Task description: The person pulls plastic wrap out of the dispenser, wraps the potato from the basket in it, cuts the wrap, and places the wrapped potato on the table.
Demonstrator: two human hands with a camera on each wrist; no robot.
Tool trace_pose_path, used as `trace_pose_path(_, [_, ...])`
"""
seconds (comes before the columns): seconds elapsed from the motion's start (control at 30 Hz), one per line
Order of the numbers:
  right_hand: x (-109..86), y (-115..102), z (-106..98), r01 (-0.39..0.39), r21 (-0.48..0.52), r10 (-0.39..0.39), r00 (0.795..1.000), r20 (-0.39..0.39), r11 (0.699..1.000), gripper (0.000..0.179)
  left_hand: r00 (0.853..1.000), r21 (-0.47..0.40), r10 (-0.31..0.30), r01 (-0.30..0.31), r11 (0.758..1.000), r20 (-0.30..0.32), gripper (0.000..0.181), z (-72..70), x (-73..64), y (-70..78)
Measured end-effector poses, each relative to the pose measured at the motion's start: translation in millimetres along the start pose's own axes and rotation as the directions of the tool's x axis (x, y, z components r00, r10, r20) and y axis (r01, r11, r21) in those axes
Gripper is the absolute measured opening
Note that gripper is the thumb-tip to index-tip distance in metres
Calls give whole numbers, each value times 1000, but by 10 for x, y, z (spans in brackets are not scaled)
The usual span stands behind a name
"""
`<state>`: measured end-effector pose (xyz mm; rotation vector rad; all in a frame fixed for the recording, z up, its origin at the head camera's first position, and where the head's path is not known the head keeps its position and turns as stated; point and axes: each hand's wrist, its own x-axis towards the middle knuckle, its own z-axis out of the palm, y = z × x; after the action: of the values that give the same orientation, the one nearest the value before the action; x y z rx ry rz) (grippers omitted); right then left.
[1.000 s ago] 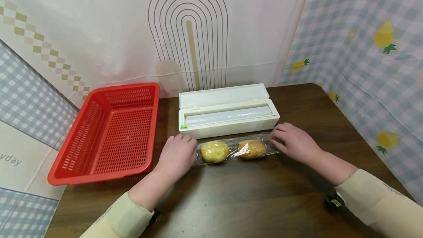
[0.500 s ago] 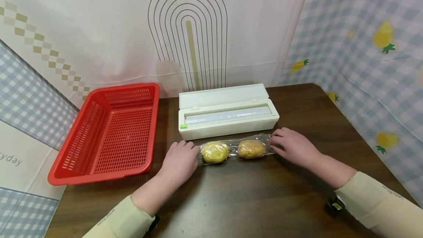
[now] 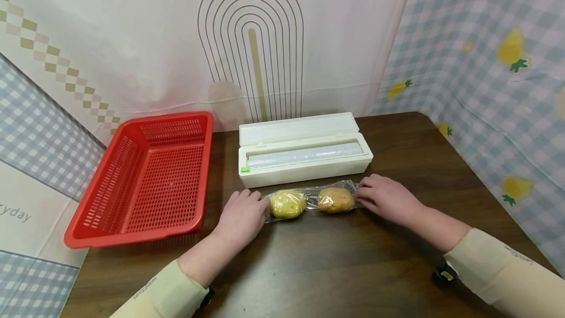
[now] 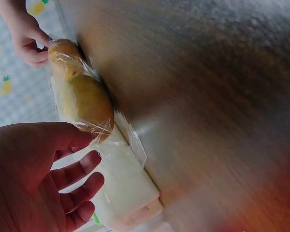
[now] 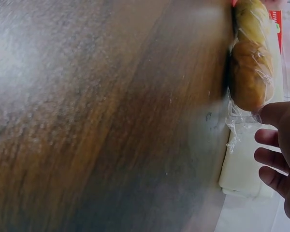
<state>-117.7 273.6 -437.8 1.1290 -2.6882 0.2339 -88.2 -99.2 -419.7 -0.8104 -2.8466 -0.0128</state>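
Two potatoes lie side by side in one clear strip of plastic wrap [image 3: 312,199]. The left potato [image 3: 288,203] is pale yellow, the right potato [image 3: 336,199] more orange-brown. My left hand [image 3: 244,216] pinches the wrap's left end between thumb and index finger, the other fingers loosely bent, as the left wrist view shows. At the opposite end my right hand [image 3: 390,199] pinches the film beside the orange-brown potato. Loose film hangs past the thumb in the right wrist view. Close behind the potatoes is a white wrap dispenser box [image 3: 306,174], lid raised, with a roll of film [image 3: 304,154] inside.
A red plastic basket [image 3: 200,195] with slotted sides stands on the left of the brown wooden table [image 3: 309,269]. Patterned cloth [image 3: 344,38] hangs behind the table and along its right side.
My hands have come slightly closer together, the left moving right and the right moving left. Less film stretches out beyond the potatoes at the right. Box and basket stay put.
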Motion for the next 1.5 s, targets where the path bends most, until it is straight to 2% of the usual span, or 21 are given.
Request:
trace_pose_path(0.43, [8,-15,9,8,-3,-8,999,36,1000,12,1000,5,13,-13,1000,24,8,23,26,14])
trace_pose_path(0.8, [14,6,-9,-1,-17,2,998,68,1000,7,996,5,-35,35,999,87,9,-21,41,-23])
trace_pose_path(1.03, [-20,45,-64,-49,-22,51,995,88,999,8,992,8,-59,59,998,107,11,-99,26,-49])
trace_pose_path(1.17, [-28,60,-116,-148,16,145,984,108,989,8,993,10,-66,66,998,100,10,-175,38,-27])
trace_pose_path(1.23, [-26,68,-145,-239,52,230,964,136,970,8,993,-3,-68,68,998,92,7,-231,67,5])
trace_pose_path(1.33, [-17,88,-193,-400,117,370,903,219,909,11,996,-41,-55,58,997,77,5,-325,153,77])
trace_pose_path(1.37, [-12,97,-208,-452,147,407,876,257,880,13,996,-56,-49,54,997,77,5,-358,193,107])
trace_pose_path(1.43, [-2,112,-231,-555,197,470,810,352,808,21,997,-88,-28,35,996,74,6,-422,291,173])
trace_pose_path(1.5, [3,128,-237,-628,242,495,751,436,739,30,995,-120,-3,14,993,96,10,-488,403,249])
